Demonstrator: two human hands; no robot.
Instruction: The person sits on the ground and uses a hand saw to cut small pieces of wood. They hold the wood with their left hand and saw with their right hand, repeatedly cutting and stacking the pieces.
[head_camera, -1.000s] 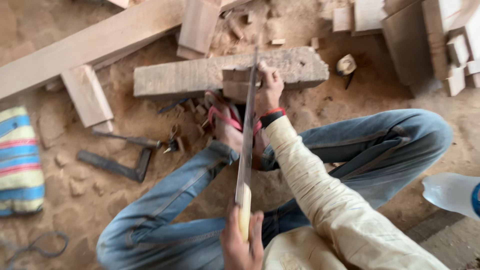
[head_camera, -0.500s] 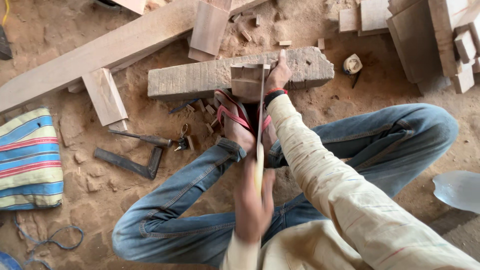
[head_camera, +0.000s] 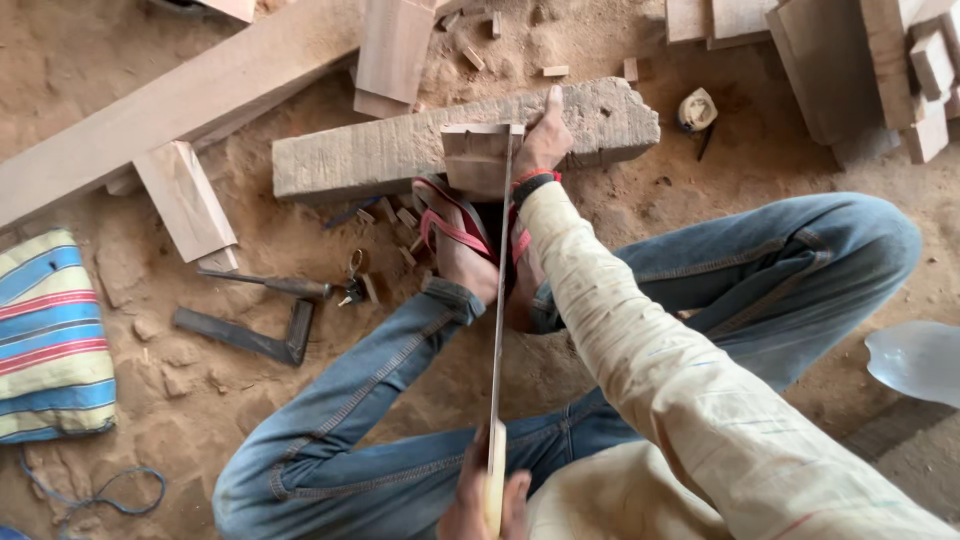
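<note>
A hand saw (head_camera: 499, 300) runs down the middle of my view, its thin blade on edge, long axis near to far, tip pointing away from me. The far end bites into a small wooden block (head_camera: 474, 158) propped against a long rough grey beam (head_camera: 400, 150) lying left to right on the sandy floor (head_camera: 150, 400). My left hand (head_camera: 490, 500), at the near edge, has its fingers wrapped shut around the saw's pale handle. My right hand (head_camera: 545, 140) reaches far, thumb up on the beam, fingers pressed around the block's right side just beside the blade. My feet in red-strapped sandals (head_camera: 460, 235) brace the block from the near side.

I judge the main risk is the blade jumping out of its cut and catching the right hand's fingers or the feet, since all sit so close. The block could also shift if foot pressure slackens.

Left lie a try square (head_camera: 250, 335), a chisel-like tool (head_camera: 270, 284) and a striped cloth (head_camera: 50, 340).
</note>
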